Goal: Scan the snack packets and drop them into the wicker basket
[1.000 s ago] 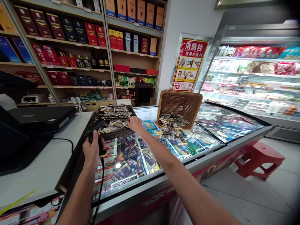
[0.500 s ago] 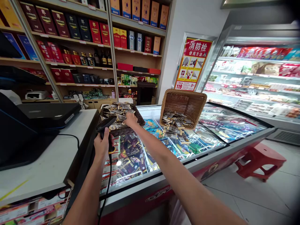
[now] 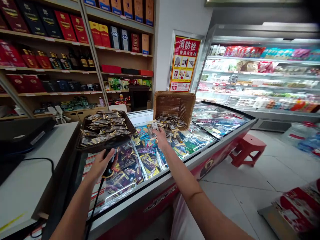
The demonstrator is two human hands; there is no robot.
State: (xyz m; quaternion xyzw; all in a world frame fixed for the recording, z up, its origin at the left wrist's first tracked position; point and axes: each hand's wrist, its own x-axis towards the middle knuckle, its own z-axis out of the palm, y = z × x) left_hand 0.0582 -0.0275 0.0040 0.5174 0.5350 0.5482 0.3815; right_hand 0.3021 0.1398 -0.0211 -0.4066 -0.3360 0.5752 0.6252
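Observation:
My left hand [image 3: 102, 164] is wrapped round the handle of a black barcode scanner [image 3: 116, 141], whose cord hangs down. Between the fingers of my right hand [image 3: 161, 136] is a small flat packet [image 3: 153, 126] with a pale label. That hand is just in front of a light brown wicker basket [image 3: 175, 96], tipped on its side with its mouth facing me. Small packets [image 3: 172, 122] lie in it and spill onto the freezer's glass. A dark wicker basket [image 3: 130, 126] heaped with similar packets [image 3: 106, 121] stands at the left, beyond the scanner.
Both baskets rest on a glass-topped chest freezer [image 3: 160, 178] filled with bagged goods. A white counter [image 3: 50, 156] adjoins it at the left. On the right are a red stool [image 3: 248, 148] and a patterned carton [image 3: 297, 206] on the floor. Shelves of boxes [image 3: 65, 25] line the back wall.
My right hand has moved from the dark basket at the left to the light brown basket, with a packet in its fingers. The view has swung to the right. My left hand keeps the scanner.

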